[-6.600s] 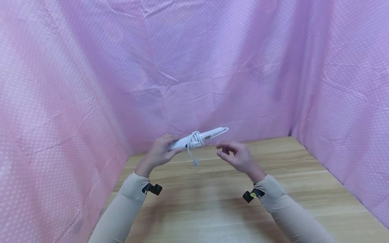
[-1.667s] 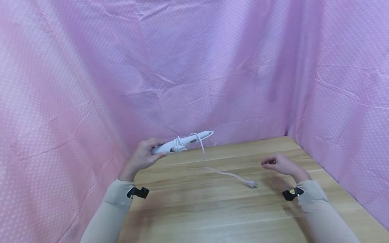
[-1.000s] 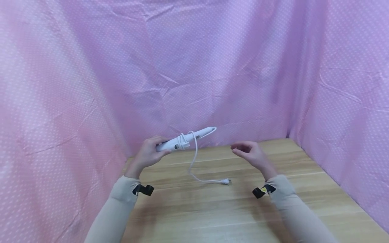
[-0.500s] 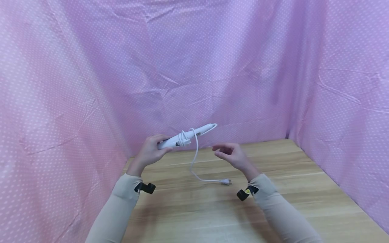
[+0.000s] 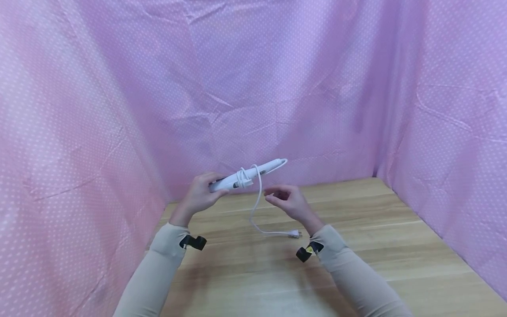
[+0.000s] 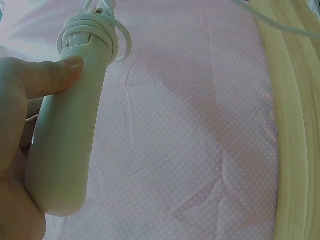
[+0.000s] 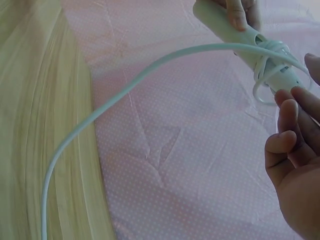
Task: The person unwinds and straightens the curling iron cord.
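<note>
My left hand (image 5: 200, 193) grips a white hair straightener (image 5: 225, 182) by its rounded end and holds it raised, the far end tilted up to the right. In the left wrist view my thumb (image 6: 57, 77) lies along its body, just below the coils of cord (image 6: 90, 30). A loose length of the white cord (image 5: 253, 213) drops from the coils, ending in a plug (image 5: 294, 234) low over the tabletop. My right hand (image 5: 291, 203) is just right of the hanging cord, fingers loosely bent, nothing held. In the right wrist view, its fingertips (image 7: 285, 97) overlap the straightener's far part.
A wooden table (image 5: 245, 281) spreads beneath both hands. Pink dotted cloth (image 5: 253, 88) walls it in at the back and along both sides. Black wrist cameras (image 5: 193, 242) sit on both cuffs.
Some of the cord has come off the coils since the earliest frame, its plug now farther right and lower. My right hand, far right before, has moved back left toward the cord.
</note>
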The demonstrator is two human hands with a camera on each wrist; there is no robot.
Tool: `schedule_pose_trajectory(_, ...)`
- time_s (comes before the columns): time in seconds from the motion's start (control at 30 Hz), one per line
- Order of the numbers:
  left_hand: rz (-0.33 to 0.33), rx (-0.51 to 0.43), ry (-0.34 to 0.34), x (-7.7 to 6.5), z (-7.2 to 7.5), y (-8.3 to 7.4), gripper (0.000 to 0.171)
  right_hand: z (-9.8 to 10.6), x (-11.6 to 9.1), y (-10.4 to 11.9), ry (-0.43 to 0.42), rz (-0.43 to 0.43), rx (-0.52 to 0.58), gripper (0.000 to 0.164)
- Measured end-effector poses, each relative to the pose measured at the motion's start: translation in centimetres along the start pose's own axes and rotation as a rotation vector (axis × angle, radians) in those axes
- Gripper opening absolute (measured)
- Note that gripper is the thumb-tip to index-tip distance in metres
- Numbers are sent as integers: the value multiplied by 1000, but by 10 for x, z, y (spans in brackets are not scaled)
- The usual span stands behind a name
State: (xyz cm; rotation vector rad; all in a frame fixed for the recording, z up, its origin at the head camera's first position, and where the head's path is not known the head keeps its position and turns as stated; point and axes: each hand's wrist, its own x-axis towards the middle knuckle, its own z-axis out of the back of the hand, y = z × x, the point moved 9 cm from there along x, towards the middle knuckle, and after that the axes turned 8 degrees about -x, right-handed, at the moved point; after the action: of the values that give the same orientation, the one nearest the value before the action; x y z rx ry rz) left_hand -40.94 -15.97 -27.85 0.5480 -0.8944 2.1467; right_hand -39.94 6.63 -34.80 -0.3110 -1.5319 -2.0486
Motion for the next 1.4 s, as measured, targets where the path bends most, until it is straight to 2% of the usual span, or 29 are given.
schedule_pose_trajectory(0.23, -28, -4, -2, 1, -4, -4, 35, -7, 1, 6, -18, 41, 29, 22)
schedule_pose_trajectory(0.47, -23, 5, 1, 1, -9, -4, 36, -14, 3, 8, -32, 49, 48, 19)
schedule_pose_trajectory(0.63, -5, 24, 8, 1, -10, -2, 37, -18, 5, 7, -72, 12, 83, 20)
schedule_pose_trajectory(0.7, -7, 25, 9, 1, -11, -3, 37, -19, 4, 14, -86, -14, 86, 19)
schedule_pose_trajectory(0.87, -16, 42, 12, 1, -12, -3, 37, -21, 1, 37, -108, -32, 36, 12)
schedule_pose_trajectory(1.07, -14, 36, 8, 1, -12, -2, 37, -17, 0, 38, -132, -42, 11, 12)
schedule_pose_trajectory(1.23, -7, 38, 21, -2, -12, 0, 37, -6, -1, 28, -139, -17, -74, 12)
schedule_pose_trajectory(1.33, -5, 46, 28, -5, -10, 3, 38, 13, -1, 23, -156, -23, -161, 14)
schedule_pose_trajectory(1.4, -10, 42, 30, -8, -9, 4, 38, 32, -2, 28, -174, -21, -220, 15)
